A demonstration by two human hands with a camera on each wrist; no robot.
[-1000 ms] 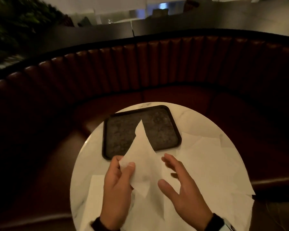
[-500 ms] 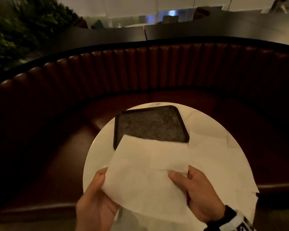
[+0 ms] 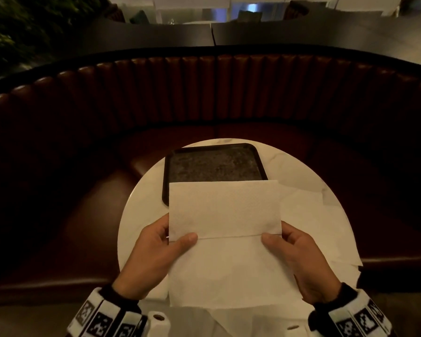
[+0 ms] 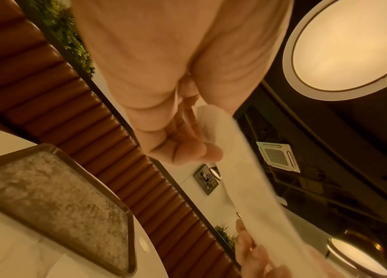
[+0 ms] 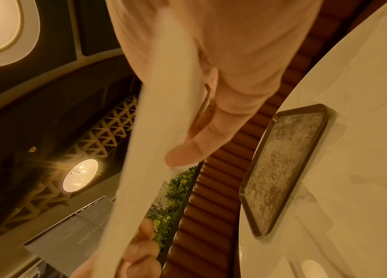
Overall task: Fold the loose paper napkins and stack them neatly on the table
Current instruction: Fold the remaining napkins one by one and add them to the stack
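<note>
I hold one white paper napkin (image 3: 225,211) flat in the air above the round white table (image 3: 141,205). A straight edge runs across it at thumb level. My left hand (image 3: 156,249) pinches its left side, thumb on top. My right hand (image 3: 299,254) pinches its right side the same way. The wrist views show the napkin (image 4: 240,178) (image 5: 154,143) edge-on between thumb and fingers (image 4: 187,148) (image 5: 187,152). More loose napkins (image 3: 309,215) lie spread on the right and near parts of the table.
A dark rectangular tray (image 3: 214,164) with nothing on it sits at the far side of the table, partly hidden by the held napkin. A curved brown leather booth seat (image 3: 204,93) wraps round the table. Beyond it are a dark ledge and plants.
One second ago my left hand alone held a crumpled napkin. My right hand then took its other side, and the napkin now hangs flat and square between both hands.
</note>
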